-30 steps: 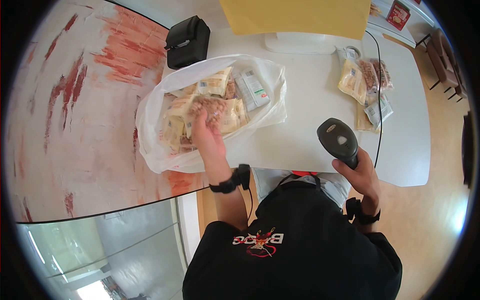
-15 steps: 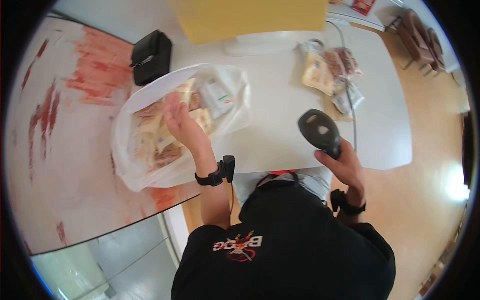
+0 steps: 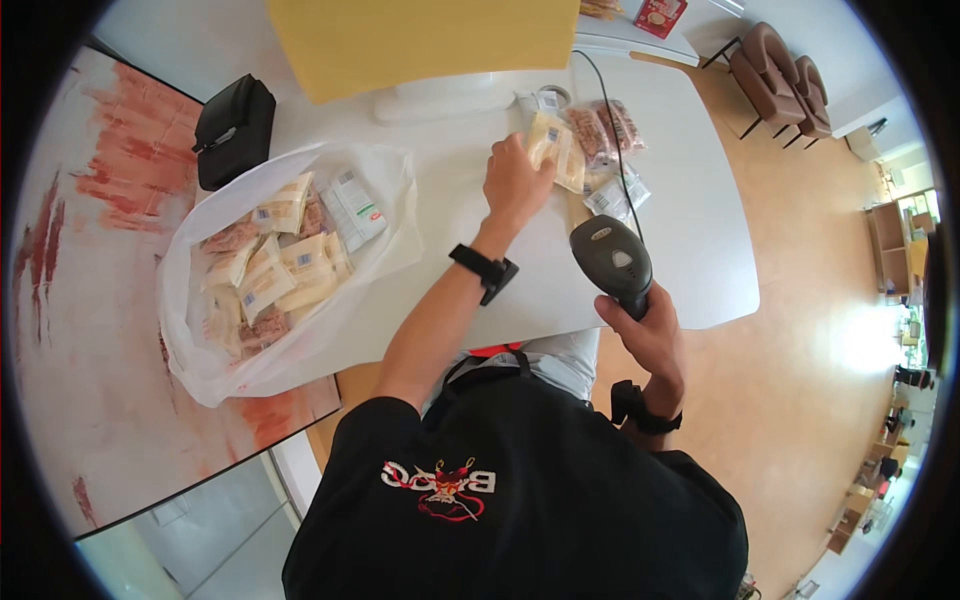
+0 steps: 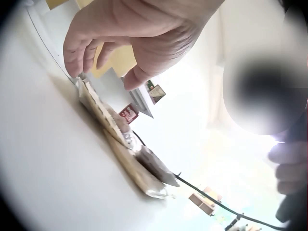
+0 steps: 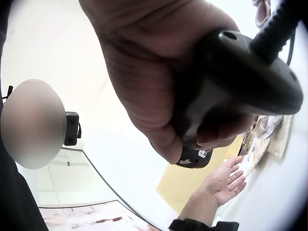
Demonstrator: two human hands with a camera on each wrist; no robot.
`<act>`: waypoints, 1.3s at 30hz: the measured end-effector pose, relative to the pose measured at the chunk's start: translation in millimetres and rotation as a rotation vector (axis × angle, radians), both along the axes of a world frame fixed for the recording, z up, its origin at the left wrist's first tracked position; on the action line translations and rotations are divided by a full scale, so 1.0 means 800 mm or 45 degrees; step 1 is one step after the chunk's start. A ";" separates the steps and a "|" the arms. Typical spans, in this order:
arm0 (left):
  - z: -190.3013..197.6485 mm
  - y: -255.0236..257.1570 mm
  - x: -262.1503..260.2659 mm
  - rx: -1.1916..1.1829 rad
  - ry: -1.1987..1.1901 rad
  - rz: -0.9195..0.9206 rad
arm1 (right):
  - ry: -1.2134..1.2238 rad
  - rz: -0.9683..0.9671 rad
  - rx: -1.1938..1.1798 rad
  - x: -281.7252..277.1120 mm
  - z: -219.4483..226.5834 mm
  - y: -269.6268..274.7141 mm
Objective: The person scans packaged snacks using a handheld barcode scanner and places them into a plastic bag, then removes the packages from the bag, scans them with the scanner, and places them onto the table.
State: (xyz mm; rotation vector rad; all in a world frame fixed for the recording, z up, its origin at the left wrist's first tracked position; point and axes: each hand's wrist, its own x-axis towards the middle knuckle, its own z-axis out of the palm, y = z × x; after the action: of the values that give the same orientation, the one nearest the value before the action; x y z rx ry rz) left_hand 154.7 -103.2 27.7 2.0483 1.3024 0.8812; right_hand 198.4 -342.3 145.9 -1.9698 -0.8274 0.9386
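Observation:
My left hand (image 3: 518, 185) reaches over a pale yellow packet (image 3: 545, 132) in the small pile on the right part of the white table. The left wrist view shows its fingertips right at the packet's raised end, with the thumb held apart. My right hand (image 3: 650, 335) grips a black barcode scanner (image 3: 608, 255) by its handle, above the table's front edge. Beside the yellow packet lie packets of reddish-brown bits (image 3: 592, 135) and a silver-white packet (image 3: 618, 198). A white plastic bag (image 3: 190, 335) on the left holds several yellow, brown and silver-white packets.
The scanner's black cable (image 3: 605, 95) runs across the packet pile. A black case (image 3: 235, 130) stands behind the bag. At the back, a yellow panel (image 3: 420, 45) rises above a white base (image 3: 445, 98). A red box (image 3: 660, 17) is on a surface beyond.
My left hand has let go of a packet of reddish-brown bits in the bag and moved right to the pile. The right hand keeps the scanner. The head view has shifted right.

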 end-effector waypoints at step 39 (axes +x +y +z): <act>0.068 -0.029 -0.350 -0.360 -1.636 0.764 | 0.172 0.028 0.023 -0.023 -0.023 0.037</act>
State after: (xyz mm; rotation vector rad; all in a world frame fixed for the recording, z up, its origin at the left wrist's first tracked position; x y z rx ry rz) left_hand -125.5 -126.6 82.4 0.5073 1.0950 1.7099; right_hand 179.8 -313.0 127.5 -1.8625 -0.7797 1.0612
